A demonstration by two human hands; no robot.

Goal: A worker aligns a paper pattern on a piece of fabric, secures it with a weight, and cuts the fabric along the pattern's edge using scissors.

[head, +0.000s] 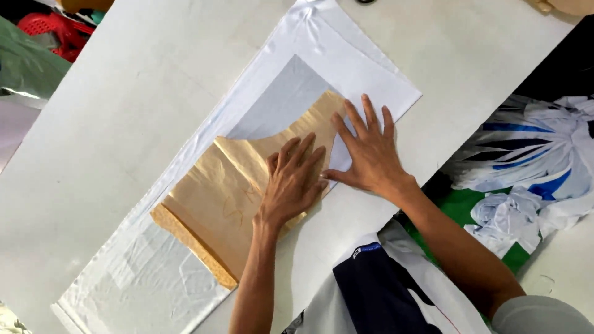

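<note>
Head view: left hand [291,182] laid flat, palm down, fingers spread, pressing on tan paper pattern piece [229,198]; nothing grasped. Right hand [369,154] likewise flat and spread, resting partly on the pattern's upper edge and partly on white fabric strip [371,74] beneath; nothing grasped. Pattern lying on the long white strip, which runs diagonally across the pale table [124,93]. Creases visible in the pattern paper. Heap of white, blue and green cloth [532,173] off the table's right edge. Red plastic item [52,28] at far upper left, well apart.
</note>
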